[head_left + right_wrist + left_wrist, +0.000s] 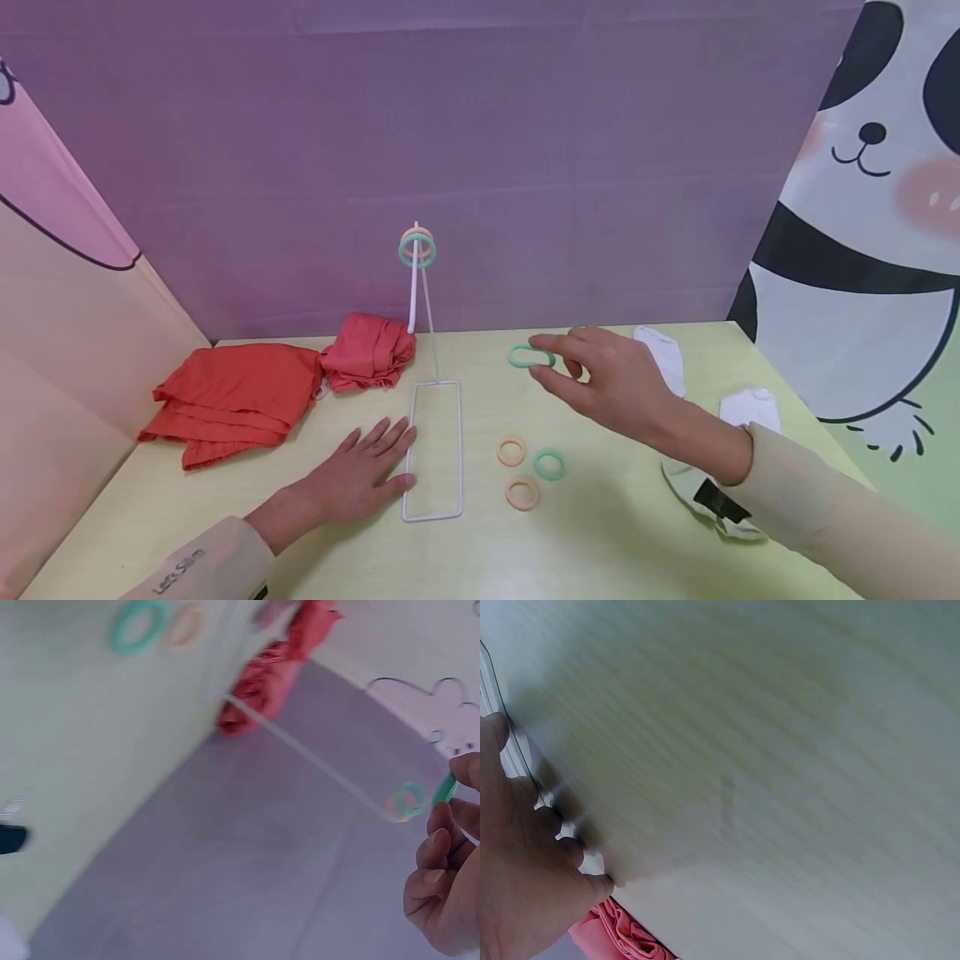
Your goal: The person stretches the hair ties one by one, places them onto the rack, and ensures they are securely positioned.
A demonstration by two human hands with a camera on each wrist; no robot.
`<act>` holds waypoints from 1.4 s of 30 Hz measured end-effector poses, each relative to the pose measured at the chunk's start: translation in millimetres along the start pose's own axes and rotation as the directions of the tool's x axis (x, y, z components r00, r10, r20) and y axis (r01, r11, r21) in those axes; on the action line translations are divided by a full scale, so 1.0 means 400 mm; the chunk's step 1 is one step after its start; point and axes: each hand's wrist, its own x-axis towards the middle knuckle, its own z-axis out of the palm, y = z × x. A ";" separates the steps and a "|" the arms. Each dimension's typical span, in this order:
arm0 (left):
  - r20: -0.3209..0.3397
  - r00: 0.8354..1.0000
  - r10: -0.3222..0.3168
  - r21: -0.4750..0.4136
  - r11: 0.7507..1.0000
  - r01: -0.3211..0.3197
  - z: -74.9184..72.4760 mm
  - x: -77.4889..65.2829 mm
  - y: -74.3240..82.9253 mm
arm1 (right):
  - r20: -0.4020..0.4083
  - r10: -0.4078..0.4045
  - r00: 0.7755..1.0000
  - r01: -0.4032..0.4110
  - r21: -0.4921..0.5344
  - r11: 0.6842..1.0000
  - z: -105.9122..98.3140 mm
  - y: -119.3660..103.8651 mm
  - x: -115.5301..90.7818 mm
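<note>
My right hand (pixel 618 379) pinches a green ring (pixel 510 357) between thumb and forefinger, in the air above the table. The right wrist view shows the same ring (pixel 444 789) edge-on. My left hand (pixel 360 475) lies with straight fingers on the left side of the white wire stand's rectangular base (pixel 461 450). From the base a thin rod rises to an arm, where a green ring (pixel 401 252) and an orange ring (pixel 417 230) hang near the top. On the table right of the base lie two orange rings (pixel 498 452) (pixel 508 493) and a green ring (pixel 551 477).
Two folded red cloths (pixel 240 392) (pixel 367 350) lie at the back left. White cloth pieces (pixel 662 358) (pixel 750 408) and a pale item with a black patch (pixel 686 479) are on the right. A purple curtain (pixel 525 167) hangs behind the table (pixel 622 550).
</note>
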 end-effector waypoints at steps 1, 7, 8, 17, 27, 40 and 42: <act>0.001 1.000 -0.001 0.000 1.000 0.001 -0.001 0.000 0.001 | -0.033 -0.045 0.998 0.045 0.007 0.999 -0.007 -0.019 0.018; 0.004 1.000 -0.002 -0.008 1.000 0.002 -0.006 -0.003 0.006 | -0.177 -0.263 0.948 0.271 0.020 0.962 -0.041 -0.132 0.102; 0.004 1.000 -0.003 -0.008 1.000 0.003 -0.007 -0.004 0.007 | -0.193 -0.288 0.938 0.296 0.016 0.955 -0.044 -0.148 0.113; 0.003 1.000 -0.001 -0.018 1.000 0.001 -0.011 -0.006 0.007 | -0.264 -0.379 0.887 0.359 -0.123 0.925 -0.016 -0.199 0.181; -0.004 1.000 0.015 -0.022 1.000 -0.015 -0.006 -0.005 0.005 | -0.248 -0.452 0.857 0.350 -0.363 0.864 0.050 -0.150 0.225; -0.008 1.000 0.003 -0.009 1.000 -0.004 -0.002 -0.003 0.001 | -0.267 -0.367 0.891 0.262 -0.358 0.896 0.129 -0.073 0.283; -0.006 1.000 0.002 -0.010 1.000 -0.002 -0.003 -0.004 0.001 | -0.265 -0.356 0.896 0.249 -0.362 0.898 0.139 -0.064 0.291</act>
